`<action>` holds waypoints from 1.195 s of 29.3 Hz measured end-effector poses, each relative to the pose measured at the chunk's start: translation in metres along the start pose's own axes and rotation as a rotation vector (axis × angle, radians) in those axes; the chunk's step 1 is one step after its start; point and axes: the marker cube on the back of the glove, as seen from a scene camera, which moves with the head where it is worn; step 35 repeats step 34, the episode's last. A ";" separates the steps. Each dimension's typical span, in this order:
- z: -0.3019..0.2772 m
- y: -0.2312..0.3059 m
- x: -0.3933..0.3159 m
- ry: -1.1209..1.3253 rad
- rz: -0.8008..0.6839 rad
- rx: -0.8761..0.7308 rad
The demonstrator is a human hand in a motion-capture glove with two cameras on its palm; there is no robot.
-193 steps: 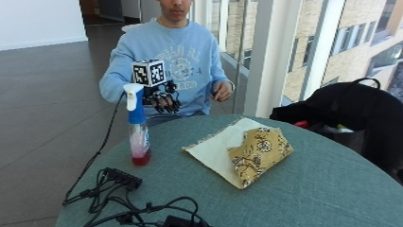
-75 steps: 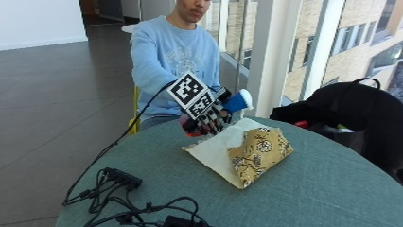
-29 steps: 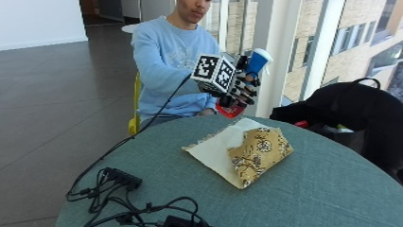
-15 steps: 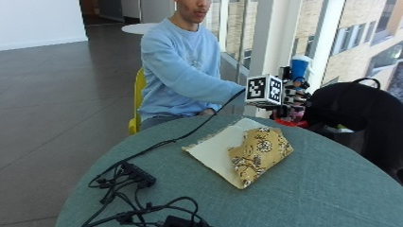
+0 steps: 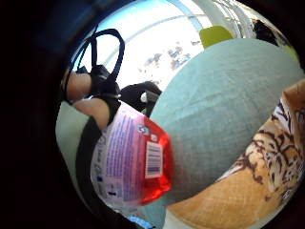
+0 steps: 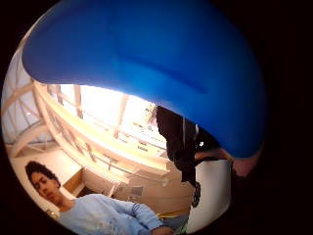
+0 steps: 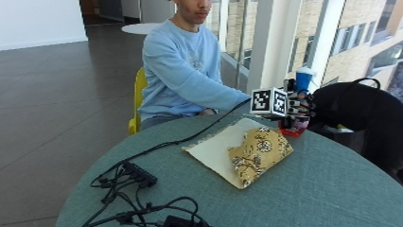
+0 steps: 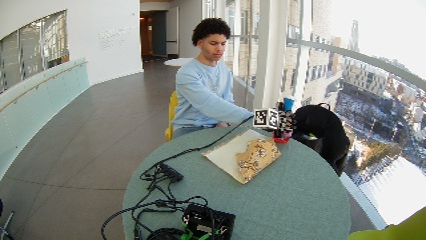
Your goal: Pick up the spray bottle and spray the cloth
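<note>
My gloved right hand (image 7: 298,107) grips the spray bottle (image 7: 294,126) around its neck and holds it upright at the table's far right edge, just beyond the cloth (image 7: 247,149). The blue spray head (image 7: 304,75) sticks up above the hand. Its red base hangs close to the table top; I cannot tell whether it touches. The cloth lies folded mid-table, cream below with a brown patterned fold on top. In the little finger side palm view the labelled bottle (image 5: 128,167) sits against the fingers (image 5: 88,107), with the cloth (image 5: 267,162) nearby. The spray head (image 6: 146,63) fills the thumb side palm view.
A round teal table (image 7: 327,189) carries a power strip and tangled cables (image 7: 138,176) at its near left. A black bag (image 7: 359,113) stands just past the table beside the hand. The person sits on a yellow chair (image 7: 136,94) at the far side.
The hand took the bottle from the table's left side and carried it across above the cloth to the far right edge. In the last half second it has sunk slightly.
</note>
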 end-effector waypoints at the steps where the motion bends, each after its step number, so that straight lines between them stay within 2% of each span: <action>1: 0.000 0.000 0.001 -0.001 0.002 0.000; 9: -0.012 0.008 -0.008 -0.033 -0.023 -0.005; 14: -0.047 0.019 -0.019 0.067 -0.086 -0.026; 19: -0.090 0.051 -0.029 0.157 -0.095 -0.134; 28: -0.175 0.123 0.004 0.586 -0.206 -0.256; 35: -0.203 0.151 0.037 0.752 -0.218 -0.296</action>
